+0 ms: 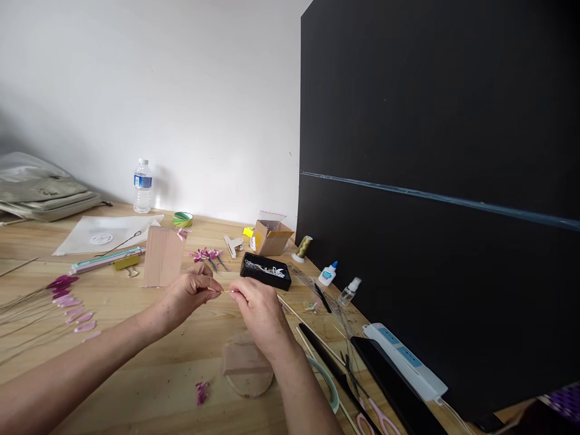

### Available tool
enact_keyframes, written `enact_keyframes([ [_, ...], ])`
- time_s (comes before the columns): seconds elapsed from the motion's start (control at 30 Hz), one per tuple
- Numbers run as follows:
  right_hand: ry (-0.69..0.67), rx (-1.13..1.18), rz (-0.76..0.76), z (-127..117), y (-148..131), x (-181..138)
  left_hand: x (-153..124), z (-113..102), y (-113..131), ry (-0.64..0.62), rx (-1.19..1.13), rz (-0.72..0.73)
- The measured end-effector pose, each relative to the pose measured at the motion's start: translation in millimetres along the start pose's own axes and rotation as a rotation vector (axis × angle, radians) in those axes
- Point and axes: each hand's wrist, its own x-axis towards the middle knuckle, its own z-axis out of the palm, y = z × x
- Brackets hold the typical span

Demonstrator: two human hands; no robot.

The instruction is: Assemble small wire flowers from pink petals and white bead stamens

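My left hand and my right hand meet over the middle of the wooden table, both closed in a pinch. A short stretch of thin gold strand shows between the fingertips; the rest of it is hidden. Under my right wrist lies a round wooden disc, partly covered by a band of pale brown material. A small bunch of magenta pieces rests left of the disc. Just beyond my left hand stands a pinkish-brown board with a pink bit at its top corner.
Wired pink petals lie at left. Behind my hands are a black tray of small parts and a cardboard box. A glue bottle, comb, scissors and power strip line the right, below a black panel.
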Motion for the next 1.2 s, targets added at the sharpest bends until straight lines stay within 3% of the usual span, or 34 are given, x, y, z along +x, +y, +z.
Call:
enact_keyframes([
  [0.57, 0.017, 0.099, 0.082, 8, 0, 0, -2, 6, 3, 0.023, -0.136, -0.162],
  [0.87, 0.076, 0.485, 0.368, 13, 1, 0, -6, 15, 10, 0.106, -0.215, -0.210],
  [1.2, 0.092, 0.540, 0.333, 16, 1, -1, -8, 17, 9, 0.119, -0.303, -0.206],
])
